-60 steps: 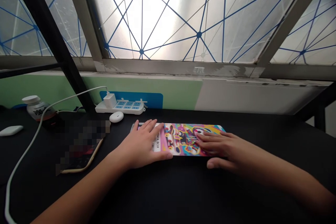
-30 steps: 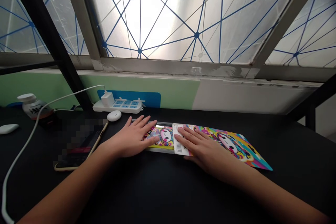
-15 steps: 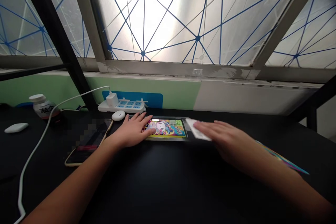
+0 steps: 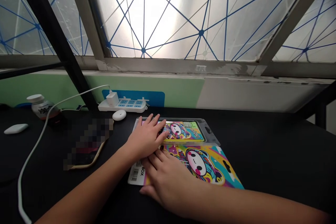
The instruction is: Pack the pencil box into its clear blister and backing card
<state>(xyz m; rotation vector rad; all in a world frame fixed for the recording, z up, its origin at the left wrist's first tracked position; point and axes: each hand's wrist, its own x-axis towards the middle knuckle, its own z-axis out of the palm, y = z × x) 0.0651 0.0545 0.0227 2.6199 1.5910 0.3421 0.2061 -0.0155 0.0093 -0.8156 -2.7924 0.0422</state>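
Observation:
My left hand (image 4: 147, 136) lies with spread fingers on a clear plastic blister pack (image 4: 211, 134). Inside the pack shows a colourful printed insert (image 4: 183, 131) with a cartoon bear-like face; the hand hides its left part. On the near side, a larger printed backing card (image 4: 217, 166) lies flat, with the same cartoon and a barcode at its white left end. My right hand (image 4: 170, 178) rests palm down over this card, fingers stretched out, fingertips close to my left hand. Its thumb reaches past the card's near edge. My right forearm covers part of that edge.
A phone (image 4: 89, 147), partly blurred out, lies to the left. Behind stand a white power strip (image 4: 123, 105) with a plugged-in charger, and a small round white case (image 4: 119, 115). A white cable (image 4: 34, 150) curves along the left, near a bottle (image 4: 42, 106) and a white mouse-like object (image 4: 16, 128).
My right hand has come from the right to the near side of the blister pack, bringing the printed card left with it. My left hand and the pack have shifted slightly right in view.

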